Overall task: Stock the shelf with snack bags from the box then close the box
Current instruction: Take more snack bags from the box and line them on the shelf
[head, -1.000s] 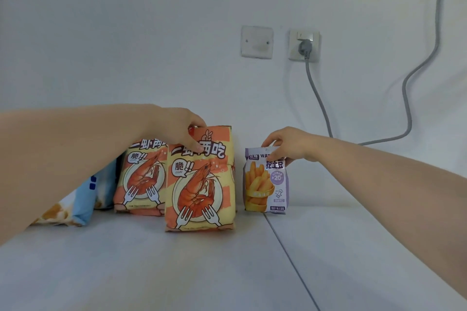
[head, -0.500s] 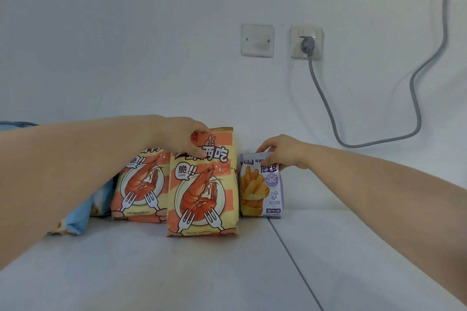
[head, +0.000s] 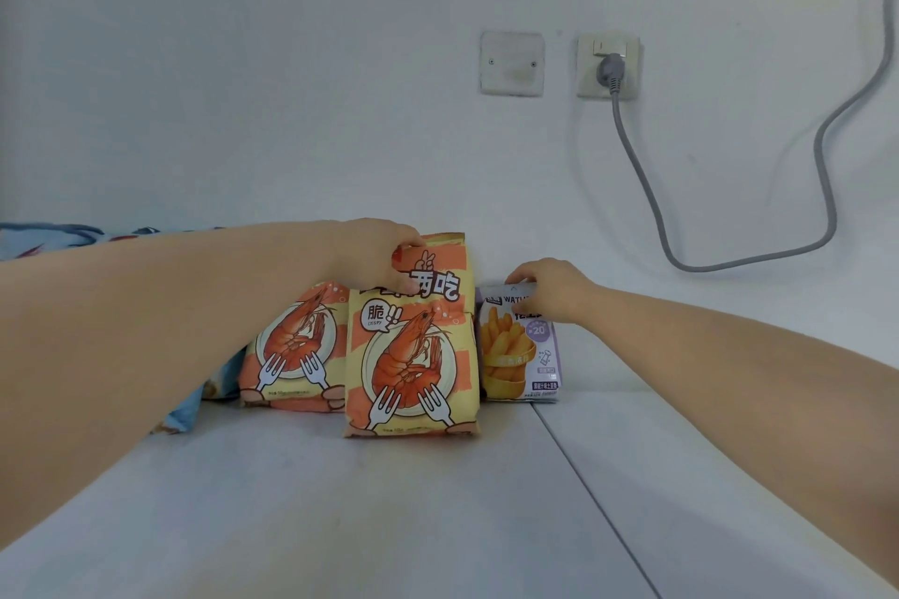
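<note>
Yellow-and-orange shrimp-print snack bag: is standing upright at the front of the white shelf. The left hand is gripping its top edge, thumb lying on the front, forearm reaching in level from the left.
Small purple fries-print snack bag: is standing just right of it, nearer the wall. The right hand is pinching its top, arm stretching in from the right.
Count: shrimp-print bags, two, the second shrimp-print bag standing behind-left; purple, one; blue bag, one, partly hidden.

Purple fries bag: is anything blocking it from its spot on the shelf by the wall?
Nothing visible. The purple fries bag already stands on the shelf, right hand gripping its top; the front shrimp bag overlaps its left edge.
</note>
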